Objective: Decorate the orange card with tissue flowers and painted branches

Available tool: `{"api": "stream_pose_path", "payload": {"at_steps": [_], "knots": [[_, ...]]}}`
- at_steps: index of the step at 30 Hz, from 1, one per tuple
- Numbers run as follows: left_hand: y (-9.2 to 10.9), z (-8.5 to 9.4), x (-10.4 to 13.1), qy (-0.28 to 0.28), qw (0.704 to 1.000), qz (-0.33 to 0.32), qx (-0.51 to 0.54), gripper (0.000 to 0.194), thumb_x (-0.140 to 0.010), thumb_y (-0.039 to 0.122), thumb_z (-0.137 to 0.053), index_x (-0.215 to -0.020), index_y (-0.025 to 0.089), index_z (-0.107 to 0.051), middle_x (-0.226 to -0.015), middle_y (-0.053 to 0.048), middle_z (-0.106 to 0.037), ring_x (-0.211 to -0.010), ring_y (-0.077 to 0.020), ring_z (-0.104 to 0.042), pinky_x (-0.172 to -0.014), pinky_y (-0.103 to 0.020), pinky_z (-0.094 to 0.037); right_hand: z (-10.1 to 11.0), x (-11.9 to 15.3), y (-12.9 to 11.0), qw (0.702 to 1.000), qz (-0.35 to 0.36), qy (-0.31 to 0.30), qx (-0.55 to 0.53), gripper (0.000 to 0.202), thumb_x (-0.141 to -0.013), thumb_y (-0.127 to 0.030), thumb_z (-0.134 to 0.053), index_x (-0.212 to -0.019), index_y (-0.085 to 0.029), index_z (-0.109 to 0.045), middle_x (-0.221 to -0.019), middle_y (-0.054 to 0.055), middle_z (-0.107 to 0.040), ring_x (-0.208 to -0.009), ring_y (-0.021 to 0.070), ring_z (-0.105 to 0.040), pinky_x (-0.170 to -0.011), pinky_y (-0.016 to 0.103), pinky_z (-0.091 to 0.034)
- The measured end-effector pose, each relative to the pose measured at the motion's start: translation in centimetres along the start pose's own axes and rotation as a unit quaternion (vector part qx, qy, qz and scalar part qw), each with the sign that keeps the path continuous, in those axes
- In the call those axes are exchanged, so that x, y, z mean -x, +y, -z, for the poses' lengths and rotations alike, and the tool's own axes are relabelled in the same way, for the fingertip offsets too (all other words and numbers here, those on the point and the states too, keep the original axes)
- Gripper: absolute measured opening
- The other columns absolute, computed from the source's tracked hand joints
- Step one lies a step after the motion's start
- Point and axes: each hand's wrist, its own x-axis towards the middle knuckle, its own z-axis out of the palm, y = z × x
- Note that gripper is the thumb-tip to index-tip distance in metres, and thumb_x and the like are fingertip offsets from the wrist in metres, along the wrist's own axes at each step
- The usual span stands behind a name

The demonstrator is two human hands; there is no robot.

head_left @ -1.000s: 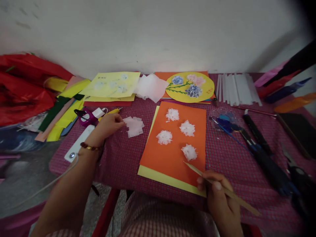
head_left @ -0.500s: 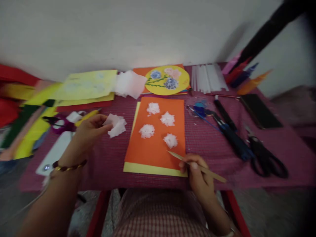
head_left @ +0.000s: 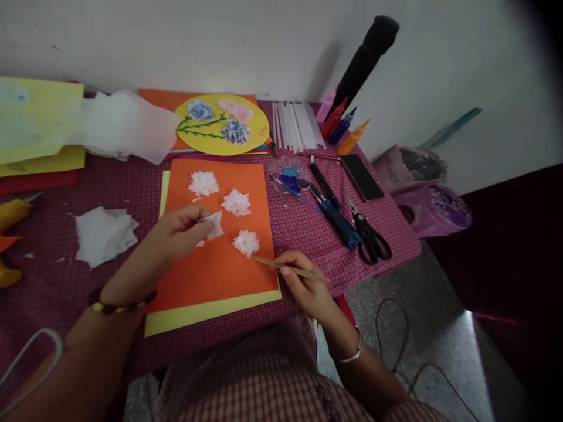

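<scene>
My left hand [head_left: 182, 234] pinches a small piece of white tissue paper [head_left: 214, 226] above the orange paper sheet [head_left: 185, 287]. White crinkled tissue flowers [head_left: 204, 183] sit on that sheet; one is mostly hidden behind my left hand. In my right hand [head_left: 303, 280] is a thin wooden stick [head_left: 303, 273], held like a pencil. Its pointed tip is close to the lowest tissue flower [head_left: 246, 242]; whether they touch I cannot tell. Under the orange sheet lies a yellow one [head_left: 211, 313]. A pile of cut tissue pieces [head_left: 105, 235] rests left of my left wrist.
Behind the sheet lies a yellow oval card [head_left: 202, 138] with paper flowers, beside white strips [head_left: 299, 126]. Right of the sheet are scissors [head_left: 372, 243], a blue-handled tool [head_left: 338, 223], a black marker [head_left: 324, 183] and a phone [head_left: 361, 177]. Paint bottles [head_left: 349, 139] stand at the back.
The view has swung right. My left hand has left the tissue pile and come over the orange sheet with a tissue piece. The stick's tip is now nearer the lowest flower.
</scene>
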Motion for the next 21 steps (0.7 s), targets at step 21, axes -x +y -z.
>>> {"api": "stream_pose_path", "payload": {"at_steps": [21], "knots": [[-0.7, -1.8, 1.1, -0.011, 0.997, -0.058, 0.045, 0.016, -0.08, 0.034, -0.058, -0.07, 0.022, -0.057, -0.074, -0.001, -0.064, -0.069, -0.0147, -0.058, -0.064, -0.029, -0.044, -1.5, -3.4, 0.2, 0.987, -0.072, 0.026, -0.14, 0.022, -0.1, -0.042, -0.053, -0.097, -0.024, -0.066, -0.084, 0.001, -0.067, -0.078, 0.0161, -0.063, -0.071, 0.031, -0.052]]}}
